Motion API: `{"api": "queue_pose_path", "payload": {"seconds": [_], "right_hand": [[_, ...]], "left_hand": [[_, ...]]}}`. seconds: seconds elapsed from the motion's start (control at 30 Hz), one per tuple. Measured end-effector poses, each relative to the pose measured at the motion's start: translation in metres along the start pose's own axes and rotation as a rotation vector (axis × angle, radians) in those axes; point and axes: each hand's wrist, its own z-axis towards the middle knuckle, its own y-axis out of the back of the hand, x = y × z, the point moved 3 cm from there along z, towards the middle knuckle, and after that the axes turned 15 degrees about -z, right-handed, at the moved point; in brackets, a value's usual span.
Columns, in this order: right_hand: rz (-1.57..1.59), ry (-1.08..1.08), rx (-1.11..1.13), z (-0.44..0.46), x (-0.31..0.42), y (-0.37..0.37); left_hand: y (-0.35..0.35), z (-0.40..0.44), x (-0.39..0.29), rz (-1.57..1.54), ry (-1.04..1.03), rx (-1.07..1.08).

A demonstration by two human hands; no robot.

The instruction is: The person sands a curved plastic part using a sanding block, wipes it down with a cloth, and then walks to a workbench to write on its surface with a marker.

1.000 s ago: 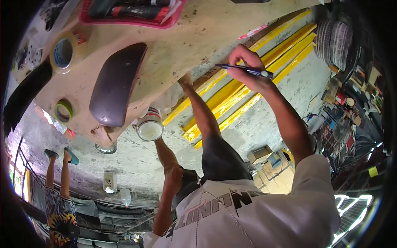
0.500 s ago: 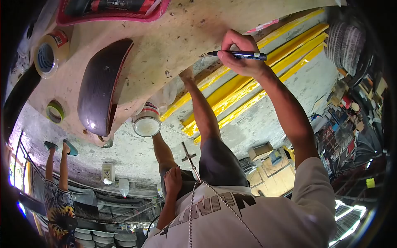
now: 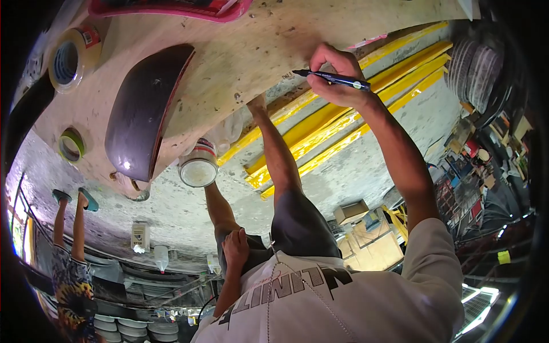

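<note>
My right hand (image 3: 338,77) is closed around a dark marker pen (image 3: 337,79), its thumb and fingers pinching the barrel. The black tip points left, close beside small handwritten marks (image 3: 286,75) near the edge of a stained wooden tabletop (image 3: 229,63). My left hand (image 3: 235,247) rests on my thigh at the lap, fingers curled, with nothing visible in it. A glossy dark curved shell (image 3: 143,108) with a reddish edge lies on the tabletop to the left of the marks.
A wide tape roll (image 3: 73,57), a green-yellow roll (image 3: 71,144) and a pink tray (image 3: 171,11) sit on the tabletop. Near its edge is a can (image 3: 198,166). Yellow painted strips (image 3: 343,117) lie beyond on the floor. Another person (image 3: 74,268) stands at the left.
The head view has shifted slightly. My right hand still grips the marker, now turned a little with its tip just right of the marks. My left hand stays at my lap.
</note>
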Motion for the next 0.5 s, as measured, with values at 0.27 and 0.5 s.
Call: {"api": "queue_pose_path", "payload": {"seconds": [0.27,0.5], "right_hand": [[-0.002,-0.052,0.014,0.001,0.001,-0.001],[-0.032,-0.013,0.021,0.002,0.001,-0.001]], "left_hand": [[-0.001,0.001,0.003,0.017,0.004,-0.02],[-0.002,0.001,0.003,0.018,0.034,-0.031]]}}
